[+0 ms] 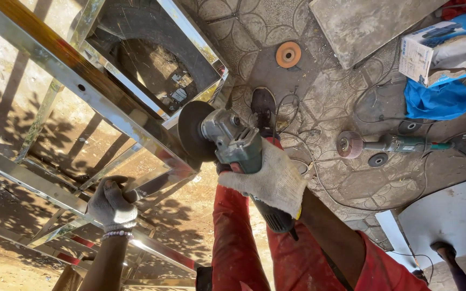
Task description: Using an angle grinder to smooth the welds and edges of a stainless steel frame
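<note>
My right hand [268, 180], in a white knit glove, grips the body of a green and grey angle grinder [233, 143]. Its dark disc [192, 131] sits against the edge of a shiny steel bar of a metal frame [90, 89]. My left hand [111, 205], in a grey glove with a bead bracelet at the wrist, clasps a lower steel bar of the same frame. Red trouser legs fill the bottom of the view below the grinder.
A tyre [152, 51] lies under the frame. On the patterned paving lie an orange disc [288, 54], a second power tool with a flap wheel [384, 144], loose dark discs, cables, a blue cloth [440, 102] and a cardboard box [432, 51]. A concrete slab [362, 24] lies at top.
</note>
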